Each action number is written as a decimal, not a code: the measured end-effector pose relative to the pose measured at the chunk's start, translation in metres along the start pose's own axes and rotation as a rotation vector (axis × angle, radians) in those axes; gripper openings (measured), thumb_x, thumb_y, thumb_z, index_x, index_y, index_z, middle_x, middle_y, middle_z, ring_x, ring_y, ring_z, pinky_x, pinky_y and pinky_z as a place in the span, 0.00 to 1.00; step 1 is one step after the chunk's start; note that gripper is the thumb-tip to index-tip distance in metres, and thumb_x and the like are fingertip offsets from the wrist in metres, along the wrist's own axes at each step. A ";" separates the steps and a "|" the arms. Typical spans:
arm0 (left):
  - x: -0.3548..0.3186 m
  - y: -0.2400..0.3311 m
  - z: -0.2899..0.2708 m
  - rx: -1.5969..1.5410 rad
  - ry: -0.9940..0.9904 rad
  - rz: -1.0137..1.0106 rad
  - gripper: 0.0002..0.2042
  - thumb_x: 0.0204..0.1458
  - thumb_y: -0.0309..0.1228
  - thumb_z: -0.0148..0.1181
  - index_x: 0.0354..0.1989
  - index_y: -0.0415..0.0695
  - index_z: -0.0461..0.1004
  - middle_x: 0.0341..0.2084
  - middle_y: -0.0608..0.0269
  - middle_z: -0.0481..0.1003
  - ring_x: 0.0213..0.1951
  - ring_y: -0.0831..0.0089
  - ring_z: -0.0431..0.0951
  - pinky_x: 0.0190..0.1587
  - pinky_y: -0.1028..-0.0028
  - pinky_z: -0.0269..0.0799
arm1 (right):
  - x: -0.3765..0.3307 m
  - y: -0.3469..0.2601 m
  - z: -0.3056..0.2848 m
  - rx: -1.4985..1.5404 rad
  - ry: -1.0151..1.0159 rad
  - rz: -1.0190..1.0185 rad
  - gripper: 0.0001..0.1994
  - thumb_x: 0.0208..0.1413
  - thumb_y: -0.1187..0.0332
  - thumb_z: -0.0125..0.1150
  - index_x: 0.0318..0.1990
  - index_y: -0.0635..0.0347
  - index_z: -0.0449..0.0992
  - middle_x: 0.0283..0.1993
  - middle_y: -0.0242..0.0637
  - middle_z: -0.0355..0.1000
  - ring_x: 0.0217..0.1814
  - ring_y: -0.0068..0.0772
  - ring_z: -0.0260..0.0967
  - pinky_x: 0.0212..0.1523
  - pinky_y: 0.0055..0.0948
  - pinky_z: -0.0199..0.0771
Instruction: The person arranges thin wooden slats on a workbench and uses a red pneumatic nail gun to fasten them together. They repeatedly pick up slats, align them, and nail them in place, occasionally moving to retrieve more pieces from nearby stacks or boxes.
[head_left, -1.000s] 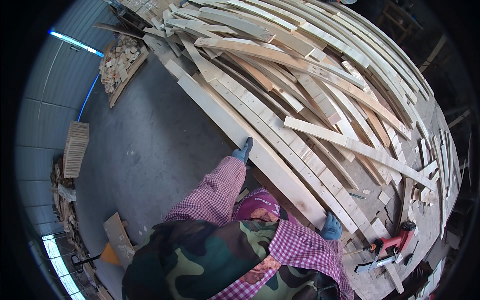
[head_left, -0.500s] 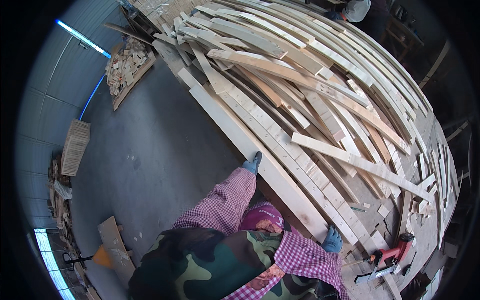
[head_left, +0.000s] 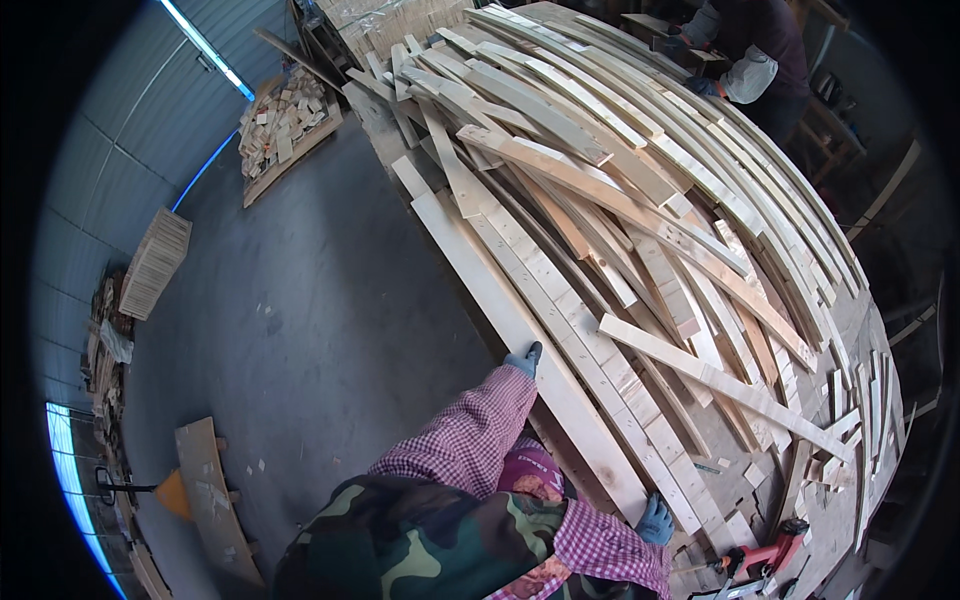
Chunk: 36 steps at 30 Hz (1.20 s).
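A long pale wooden board [head_left: 500,304] lies along the near-left edge of the table, parallel to a jointed strip of wood [head_left: 560,305]. My left hand [head_left: 523,361], in a blue-grey glove, grips the board's outer edge near its middle, with the thumb over the top face. At the board's near end, my right hand [head_left: 656,521], gloved in blue, curls its fingers around the corner. A red bar clamp [head_left: 768,556] rests on the table to the right of that hand.
Long wooden strips [head_left: 640,200] pile crosswise over the table. Short offcuts [head_left: 828,465] lie at its right. Beyond the far right side stands another person [head_left: 765,55]. Grey floor [head_left: 300,330] stretches to the left, with a heap of wood blocks [head_left: 285,122] farther off.
The whole view has shifted, so the table sits lower and more of the other person shows. Both my hands keep their places on the board, which has not visibly moved along the table.
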<state>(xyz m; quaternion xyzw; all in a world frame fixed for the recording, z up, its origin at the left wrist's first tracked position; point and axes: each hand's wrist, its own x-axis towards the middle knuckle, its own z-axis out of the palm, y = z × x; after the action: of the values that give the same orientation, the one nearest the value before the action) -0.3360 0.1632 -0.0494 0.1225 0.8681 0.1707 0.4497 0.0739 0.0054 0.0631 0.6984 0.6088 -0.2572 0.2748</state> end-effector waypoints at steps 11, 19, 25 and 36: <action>-0.037 0.001 -0.030 -0.229 -0.062 0.052 0.37 0.42 0.58 0.64 0.50 0.35 0.70 0.45 0.51 0.75 0.45 0.55 0.76 0.48 0.59 0.74 | -0.003 0.004 0.005 0.018 0.074 -0.002 0.45 0.38 0.55 0.71 0.64 0.51 0.54 0.63 0.41 0.58 0.64 0.44 0.56 0.63 0.45 0.55; -0.066 -0.009 -0.037 -0.975 -0.559 0.166 0.42 0.48 0.63 0.53 0.63 0.43 0.55 0.57 0.54 0.64 0.56 0.59 0.67 0.57 0.58 0.67 | -0.018 0.016 0.024 0.068 0.408 -0.061 0.40 0.29 0.60 0.75 0.57 0.47 0.64 0.51 0.36 0.65 0.55 0.43 0.60 0.55 0.45 0.60; -0.047 -0.041 -0.029 -1.185 -0.621 0.300 0.44 0.49 0.67 0.45 0.68 0.49 0.46 0.64 0.56 0.56 0.62 0.59 0.59 0.62 0.58 0.59 | -0.018 0.027 0.033 -0.009 0.668 -0.226 0.39 0.26 0.62 0.74 0.55 0.44 0.67 0.49 0.37 0.65 0.53 0.45 0.61 0.51 0.48 0.62; -0.063 -0.021 -0.024 -1.160 -0.393 0.271 0.33 0.59 0.57 0.39 0.65 0.44 0.53 0.57 0.53 0.65 0.56 0.62 0.68 0.59 0.65 0.66 | -0.019 0.028 0.028 0.058 0.546 -0.175 0.38 0.28 0.63 0.75 0.55 0.45 0.67 0.51 0.38 0.64 0.54 0.44 0.62 0.55 0.45 0.62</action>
<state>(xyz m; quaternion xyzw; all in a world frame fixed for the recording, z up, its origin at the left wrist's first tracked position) -0.3214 0.1160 0.0018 -0.0033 0.5119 0.6439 0.5686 0.0989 -0.0309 0.0585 0.6941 0.7106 -0.0998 0.0573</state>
